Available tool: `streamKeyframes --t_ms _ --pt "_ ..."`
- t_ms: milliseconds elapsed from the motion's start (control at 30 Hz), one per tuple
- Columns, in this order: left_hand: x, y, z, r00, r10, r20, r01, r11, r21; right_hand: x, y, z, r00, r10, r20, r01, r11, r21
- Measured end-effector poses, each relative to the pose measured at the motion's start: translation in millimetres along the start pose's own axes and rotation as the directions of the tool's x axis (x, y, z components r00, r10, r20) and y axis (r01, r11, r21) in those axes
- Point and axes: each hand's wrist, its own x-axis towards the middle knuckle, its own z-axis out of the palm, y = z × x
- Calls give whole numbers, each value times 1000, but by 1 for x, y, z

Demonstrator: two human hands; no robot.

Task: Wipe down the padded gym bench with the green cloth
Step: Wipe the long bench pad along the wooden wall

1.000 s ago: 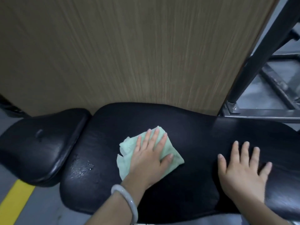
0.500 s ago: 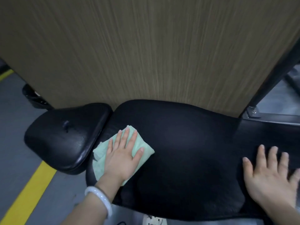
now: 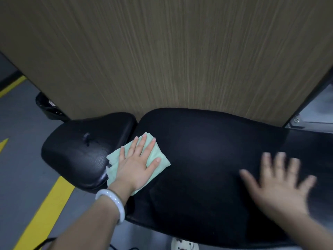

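Both of your hands are lying over the black padded bench (image 3: 207, 159), which is running across the lower half of the view in front of a wood-grain panel (image 3: 162, 51). Your left hand (image 3: 137, 166) is pressing flat on the green cloth (image 3: 155, 156), fingers straight and slightly fanned, the thumb reaching out toward the right corner of the cloth; nothing is being pinched, the palm is simply bearing down. The cloth is lying folded at the left end of the long pad, right at the seam where that pad is meeting the smaller head pad (image 3: 86, 150), and its left edge is spilling into that gap. A pale bangle (image 3: 113, 202) is sitting on your left wrist.

Your right hand (image 3: 279, 184) is showing as a blur, fingers spread wide and straight, over the right part of the long pad, well apart from the cloth. Whether it is touching the pad or hanging just above it, you cannot tell from this view. It is holding nothing.

A small scuff is showing near the top of the head pad. Yellow floor lines (image 3: 45, 210) are crossing the grey floor at the left, and a metal frame corner (image 3: 299, 121) is peeking in at the right edge behind the bench.
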Motion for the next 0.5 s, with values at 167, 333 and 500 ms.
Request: streamKeyframes --t_ms 167,333,500 --pt "1 0 2 1000 -10 -8 10 1000 16 -26 -138 23 924 -369 -102 376 924 65" --pt "1 1 2 1000 -11 -8 11 1000 11 -16 -150 31 875 -440 -203 448 894 -9" --pt "-32 -13 9 997 62 -46 -62 998 13 -7 -148 31 829 -525 -195 528 848 -40"
